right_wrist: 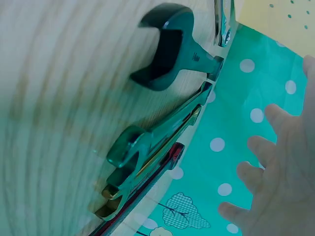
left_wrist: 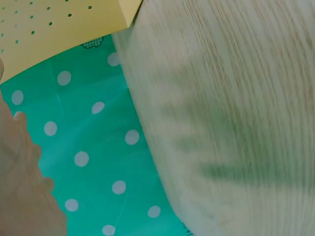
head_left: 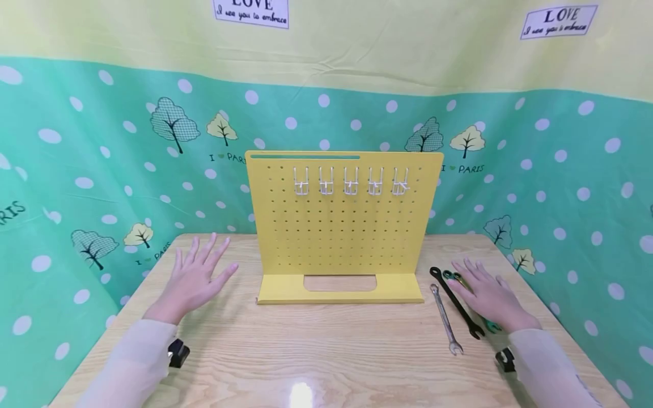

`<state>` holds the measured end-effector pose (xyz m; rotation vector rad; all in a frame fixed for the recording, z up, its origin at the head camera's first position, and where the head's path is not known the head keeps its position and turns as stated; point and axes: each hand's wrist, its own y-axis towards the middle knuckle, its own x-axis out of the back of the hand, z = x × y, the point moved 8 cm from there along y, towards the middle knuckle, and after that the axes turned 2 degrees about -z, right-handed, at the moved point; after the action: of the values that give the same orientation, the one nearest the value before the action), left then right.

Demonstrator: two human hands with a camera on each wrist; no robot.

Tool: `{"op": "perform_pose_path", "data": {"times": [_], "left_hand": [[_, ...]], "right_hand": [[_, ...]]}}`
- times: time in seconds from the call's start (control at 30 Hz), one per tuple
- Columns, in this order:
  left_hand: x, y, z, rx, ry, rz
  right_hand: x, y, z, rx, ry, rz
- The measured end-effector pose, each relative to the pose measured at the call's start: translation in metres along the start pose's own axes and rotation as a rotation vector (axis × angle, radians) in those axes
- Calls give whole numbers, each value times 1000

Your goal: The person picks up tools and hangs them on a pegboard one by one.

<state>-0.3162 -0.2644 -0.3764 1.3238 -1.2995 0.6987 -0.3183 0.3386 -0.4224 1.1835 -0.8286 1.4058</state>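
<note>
My left hand (head_left: 193,281) is held over the left side of the table with fingers spread, and nothing is in it. On the right, my other hand (head_left: 492,297), fingers also spread, hovers above a group of wrenches and partly hides them in the head view. A silver combination wrench (head_left: 445,318) lies leftmost, with a longer black wrench (head_left: 461,311) beside it. Closer under the palm are a green wrench (right_wrist: 165,117), a gold-coloured wrench (right_wrist: 169,143) and a red wrench (right_wrist: 147,180), lying close together in the right wrist view.
A yellow pegboard (head_left: 336,254) stands upright on its base at the back middle of the wooden table (head_left: 316,351). Several white wire hooks (head_left: 326,187) hang in a row near its top. A green and yellow patterned curtain (head_left: 326,116) surrounds the table.
</note>
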Motion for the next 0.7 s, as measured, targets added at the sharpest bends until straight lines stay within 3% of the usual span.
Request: {"op": "perform_pose_path", "data": {"times": [0.3, 0.47, 0.7], "left_hand": [[-4, 4, 0, 47, -194, 42], [0, 18, -7, 69, -338, 44], [11, 40, -21, 50, -490, 37]], "right_hand": [[-3, -2, -4, -26, 71, 26], [-5, -3, -6, -21, 109, 35], [-6, -1, -3, -12, 162, 54]]}}
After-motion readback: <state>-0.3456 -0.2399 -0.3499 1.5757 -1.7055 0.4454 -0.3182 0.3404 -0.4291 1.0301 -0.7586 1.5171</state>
